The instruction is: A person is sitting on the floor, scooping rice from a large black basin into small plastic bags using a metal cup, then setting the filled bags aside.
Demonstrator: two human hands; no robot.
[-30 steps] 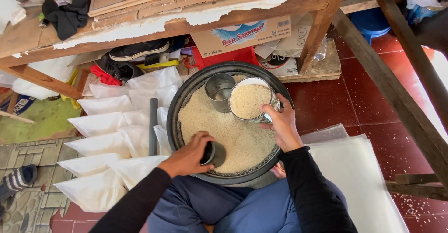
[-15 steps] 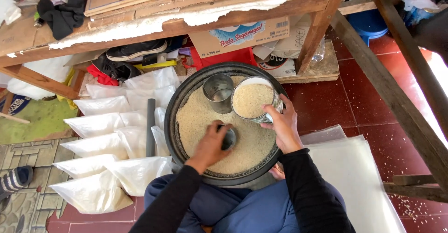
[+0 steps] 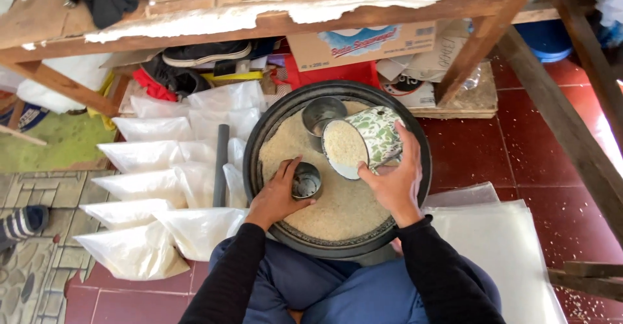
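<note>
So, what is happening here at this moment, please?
A seated person works over a wide black basin filled with white grains. The right hand holds a green-patterned enamel mug tilted on its side, grains inside, its mouth turned toward a small metal cup. The left hand grips that cup, which stands on the grains. A second metal cup sits at the far side of the basin. Filled clear bags lie on the floor beside the basin.
</note>
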